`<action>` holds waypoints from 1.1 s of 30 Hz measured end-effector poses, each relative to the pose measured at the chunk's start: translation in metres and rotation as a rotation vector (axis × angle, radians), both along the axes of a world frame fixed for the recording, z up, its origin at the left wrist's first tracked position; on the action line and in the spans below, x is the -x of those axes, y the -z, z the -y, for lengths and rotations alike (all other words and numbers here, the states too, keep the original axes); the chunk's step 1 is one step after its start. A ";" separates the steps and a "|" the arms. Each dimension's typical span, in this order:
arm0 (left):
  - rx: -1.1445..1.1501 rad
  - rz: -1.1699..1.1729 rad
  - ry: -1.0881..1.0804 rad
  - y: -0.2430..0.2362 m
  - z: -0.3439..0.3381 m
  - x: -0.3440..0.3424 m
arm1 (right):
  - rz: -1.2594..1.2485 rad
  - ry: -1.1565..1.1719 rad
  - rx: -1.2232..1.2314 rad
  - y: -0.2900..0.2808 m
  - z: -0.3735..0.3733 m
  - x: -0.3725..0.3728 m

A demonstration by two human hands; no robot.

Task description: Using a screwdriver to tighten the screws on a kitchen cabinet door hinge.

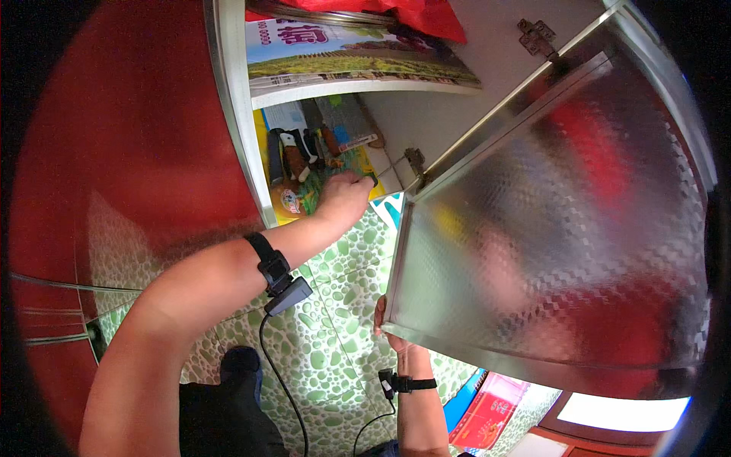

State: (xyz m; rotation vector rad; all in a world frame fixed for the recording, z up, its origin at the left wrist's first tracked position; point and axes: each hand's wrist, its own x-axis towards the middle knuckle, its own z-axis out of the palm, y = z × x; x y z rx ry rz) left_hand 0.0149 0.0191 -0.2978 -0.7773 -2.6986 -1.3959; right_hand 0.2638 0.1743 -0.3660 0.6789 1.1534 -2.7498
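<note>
Standing open above the right hand (pixel 392 339), the cabinet door (pixel 525 251) carries a patterned translucent panel in a metal frame (pixel 399 259); it looks stiff, smooth and fairly heavy, and the panel could crack if knocked, so the frame seems the safer hold. That hand grips the frame's corner, its wrist rising from below. Farther forward, the left hand (pixel 344 194) closes around a slim tool (pixel 373 180), perhaps a screwdriver, though the grip hides most of it. Its thin shaft runs toward the hinge (pixel 413 160), and it should be light and rigid, best held by its handle. The left forearm (pixel 297 240) reaches across, elbow bent, back of the hand upward. Just left of those knuckles lie several handled implements (pixel 295 156).
</note>
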 end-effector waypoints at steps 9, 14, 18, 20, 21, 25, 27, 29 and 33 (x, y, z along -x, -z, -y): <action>-0.207 0.369 -0.205 0.000 0.005 0.010 | -0.030 0.049 0.141 -0.023 0.019 0.011; -0.235 0.417 -0.176 -0.011 0.001 0.005 | -0.110 -0.004 0.096 -0.010 0.011 0.007; -0.376 0.505 -0.238 -0.021 0.000 0.004 | -0.130 0.001 0.092 0.011 -0.002 0.002; -0.432 0.512 -0.228 -0.020 0.001 0.005 | -0.117 -0.011 0.114 0.013 -0.002 0.002; -0.488 0.520 -0.216 -0.020 0.001 0.006 | -0.114 -0.014 0.120 0.014 -0.002 0.001; -0.554 0.406 -0.202 -0.008 0.005 0.014 | -0.074 -0.004 0.132 0.004 0.005 0.004; -0.602 0.377 -0.202 -0.005 0.004 0.016 | -0.054 0.010 0.141 0.003 0.004 0.004; -0.583 0.342 -0.213 -0.009 0.001 0.016 | -0.083 -0.001 0.119 0.005 0.000 0.001; -0.656 0.289 -0.242 -0.006 0.004 0.021 | -0.084 0.012 0.136 0.002 0.001 0.002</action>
